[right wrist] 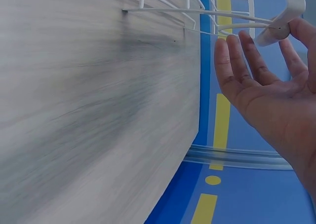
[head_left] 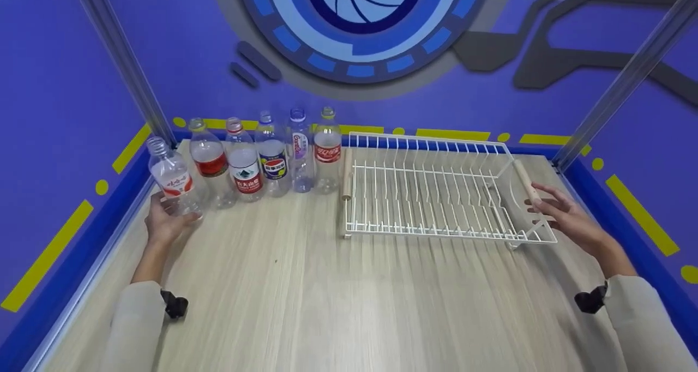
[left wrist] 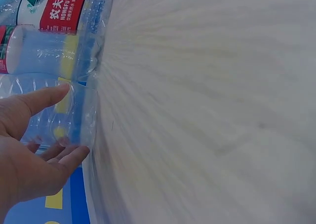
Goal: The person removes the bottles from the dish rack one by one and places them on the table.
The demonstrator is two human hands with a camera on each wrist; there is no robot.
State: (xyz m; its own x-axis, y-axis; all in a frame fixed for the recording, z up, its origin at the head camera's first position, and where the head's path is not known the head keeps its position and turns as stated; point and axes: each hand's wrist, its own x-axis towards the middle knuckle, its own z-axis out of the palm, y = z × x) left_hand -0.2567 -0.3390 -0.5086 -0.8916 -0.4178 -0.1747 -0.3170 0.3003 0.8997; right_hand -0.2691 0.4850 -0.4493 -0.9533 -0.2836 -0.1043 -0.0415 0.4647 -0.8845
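Observation:
My left hand (head_left: 163,222) holds the lower part of a clear plastic bottle (head_left: 177,184) with a red-and-white label, at the left end of a row. In the left wrist view its thumb lies along one side of the bottle (left wrist: 84,110), with the fingertips at the other side. At the right, my right hand (head_left: 570,222) touches the near end of a wooden handle (head_left: 526,178) on a white wire dish rack (head_left: 431,233). Its fingers (right wrist: 254,56) are spread and fairly straight, not wrapped round the handle in the right wrist view.
Several more uncapped clear bottles stand side by side, among them a Nongfu one (head_left: 246,181), a Pepsi one (head_left: 274,167) and a red-labelled one (head_left: 328,154) beside the rack's left handle (head_left: 347,175). Blue printed walls (head_left: 349,107) enclose the wooden table (head_left: 305,306).

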